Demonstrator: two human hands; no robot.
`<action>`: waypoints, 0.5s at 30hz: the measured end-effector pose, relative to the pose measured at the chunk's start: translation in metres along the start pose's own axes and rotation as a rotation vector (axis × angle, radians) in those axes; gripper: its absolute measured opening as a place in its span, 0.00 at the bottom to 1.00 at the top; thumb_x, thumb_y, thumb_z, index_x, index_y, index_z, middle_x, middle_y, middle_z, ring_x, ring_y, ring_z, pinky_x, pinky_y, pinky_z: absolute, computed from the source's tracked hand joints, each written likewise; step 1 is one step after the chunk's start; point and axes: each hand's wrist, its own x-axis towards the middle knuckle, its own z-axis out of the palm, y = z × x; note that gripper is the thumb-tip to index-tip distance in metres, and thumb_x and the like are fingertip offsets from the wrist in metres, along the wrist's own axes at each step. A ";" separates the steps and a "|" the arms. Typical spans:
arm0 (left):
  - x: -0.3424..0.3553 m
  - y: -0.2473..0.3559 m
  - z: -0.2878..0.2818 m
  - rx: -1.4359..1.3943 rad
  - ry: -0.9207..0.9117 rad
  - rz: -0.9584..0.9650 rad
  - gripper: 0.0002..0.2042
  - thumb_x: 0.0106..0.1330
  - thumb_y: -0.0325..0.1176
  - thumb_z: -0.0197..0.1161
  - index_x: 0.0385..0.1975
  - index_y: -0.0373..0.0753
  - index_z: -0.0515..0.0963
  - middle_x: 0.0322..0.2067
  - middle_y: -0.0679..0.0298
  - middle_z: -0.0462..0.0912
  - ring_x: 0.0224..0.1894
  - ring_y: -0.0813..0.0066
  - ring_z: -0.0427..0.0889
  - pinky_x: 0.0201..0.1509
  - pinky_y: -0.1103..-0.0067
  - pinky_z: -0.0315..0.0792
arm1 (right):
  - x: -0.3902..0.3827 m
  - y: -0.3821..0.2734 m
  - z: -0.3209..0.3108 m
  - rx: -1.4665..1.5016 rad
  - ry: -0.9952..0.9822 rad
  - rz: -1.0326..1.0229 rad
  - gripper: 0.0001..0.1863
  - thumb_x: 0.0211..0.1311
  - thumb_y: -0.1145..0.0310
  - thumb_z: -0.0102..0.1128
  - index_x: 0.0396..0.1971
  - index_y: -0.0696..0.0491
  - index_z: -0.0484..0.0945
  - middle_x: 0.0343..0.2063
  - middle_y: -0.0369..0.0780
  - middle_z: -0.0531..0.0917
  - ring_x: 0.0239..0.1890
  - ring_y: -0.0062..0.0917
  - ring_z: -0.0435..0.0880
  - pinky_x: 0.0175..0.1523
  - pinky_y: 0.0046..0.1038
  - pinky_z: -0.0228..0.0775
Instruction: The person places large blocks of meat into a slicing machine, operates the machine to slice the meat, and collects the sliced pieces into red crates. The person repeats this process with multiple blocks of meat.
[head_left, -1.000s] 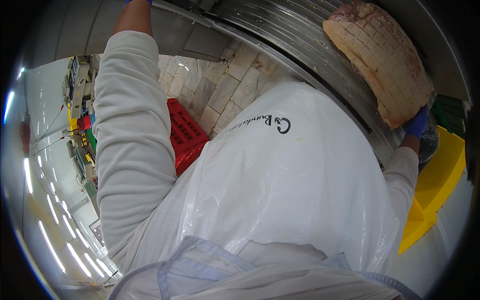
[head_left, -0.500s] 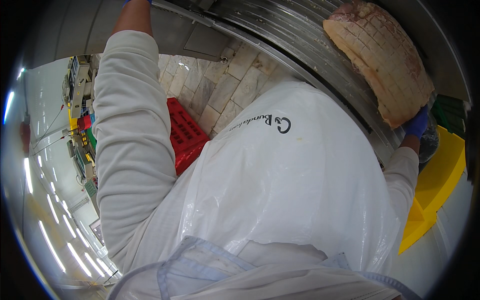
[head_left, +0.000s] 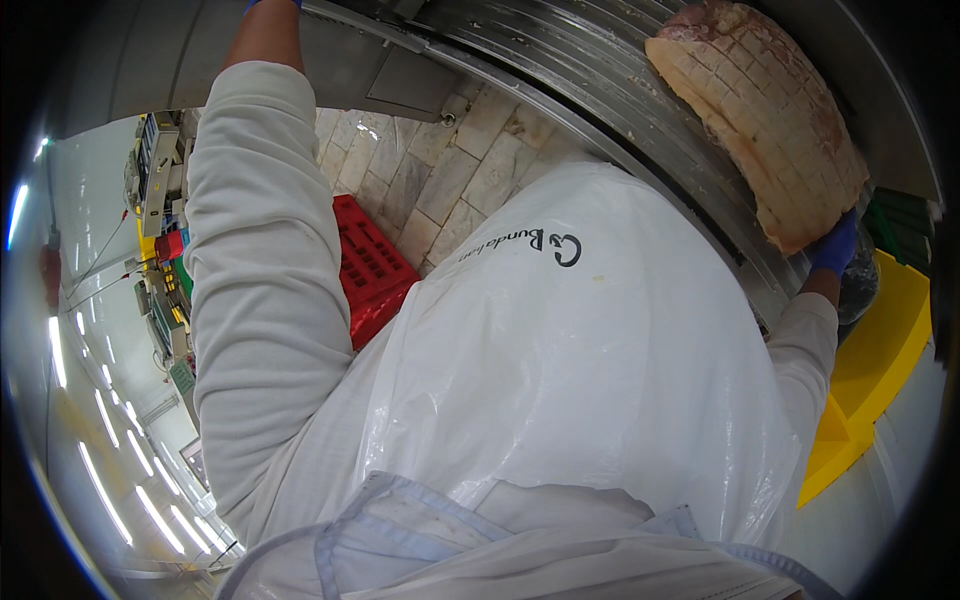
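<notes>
A large meat joint, with pale skin scored in a crosshatch and redder flesh at its far end, lies on a ribbed metal bed at the upper right. My right hand, in a blue glove, is against the joint's near end. Its fingers are mostly hidden behind the meat, so their grip does not show. At the top edge, only a sliver of my left hand in its blue glove is visible, beside a grey metal housing. The fingers of that hand are out of the picture.
A yellow bin stands right of my right forearm, with a dark plastic-wrapped thing and a green crate close by. Below the metal bed, a red crate rests on the tiled floor.
</notes>
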 end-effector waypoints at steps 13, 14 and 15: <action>-0.002 0.011 -0.007 -0.065 -0.025 -0.069 0.25 0.77 0.54 0.54 0.56 0.37 0.80 0.51 0.49 0.86 0.55 0.48 0.84 0.57 0.64 0.77 | -0.001 -0.005 0.003 0.044 -0.026 0.027 0.25 0.81 0.60 0.42 0.71 0.54 0.65 0.64 0.45 0.76 0.62 0.29 0.77 0.64 0.31 0.72; -0.003 0.014 -0.009 -0.051 -0.028 -0.074 0.26 0.77 0.54 0.54 0.56 0.37 0.80 0.52 0.49 0.86 0.55 0.48 0.83 0.57 0.64 0.77 | -0.002 -0.008 0.004 0.075 -0.013 0.062 0.25 0.81 0.61 0.42 0.71 0.55 0.66 0.64 0.45 0.76 0.62 0.29 0.77 0.63 0.30 0.72; -0.003 0.015 -0.009 -0.038 -0.031 -0.078 0.26 0.77 0.55 0.54 0.56 0.37 0.80 0.52 0.49 0.86 0.55 0.48 0.83 0.58 0.64 0.77 | -0.003 -0.006 0.003 0.005 -0.018 0.020 0.25 0.81 0.60 0.42 0.70 0.55 0.66 0.64 0.45 0.76 0.62 0.29 0.77 0.63 0.30 0.72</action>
